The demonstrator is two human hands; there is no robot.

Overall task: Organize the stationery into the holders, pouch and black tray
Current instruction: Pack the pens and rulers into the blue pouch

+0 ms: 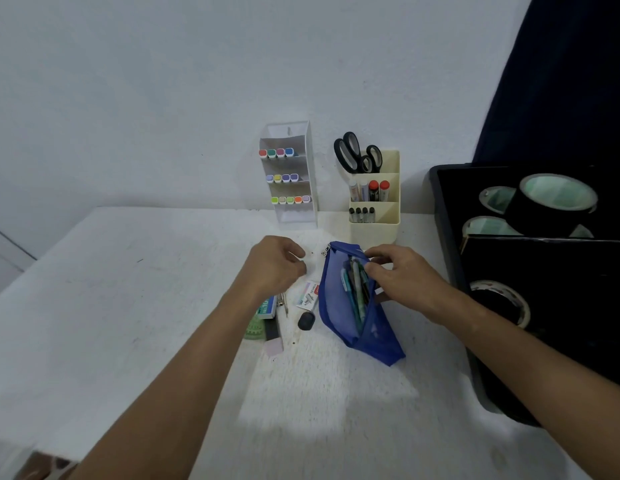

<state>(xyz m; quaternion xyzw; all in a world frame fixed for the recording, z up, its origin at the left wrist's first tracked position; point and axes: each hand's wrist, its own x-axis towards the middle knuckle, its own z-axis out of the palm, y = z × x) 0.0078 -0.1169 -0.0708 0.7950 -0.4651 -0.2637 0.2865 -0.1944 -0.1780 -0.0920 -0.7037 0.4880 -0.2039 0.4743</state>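
Observation:
A blue mesh pouch [339, 306] lies unzipped on the white table, with several pens [353, 285] inside. My right hand [402, 282] grips the pouch's right edge and holds its mouth apart. My left hand [277, 265] hovers just left of the pouch, fingers curled; I cannot see anything in it. Below it lie a staples box [309, 295], a black eraser [306, 321], a green box [267, 308], a pink eraser [274, 348] and a metal compass [284, 303]. The white holder [294, 216] carries rows of markers. The cream holder [374, 230] has scissors [353, 154] and glue sticks.
The black tray [450, 244] stands at the right edge of the table with tape rolls [558, 199] in it. A dark curtain [561, 81] hangs above the tray. The wall is right behind the holders. The table's left edge runs diagonally at far left.

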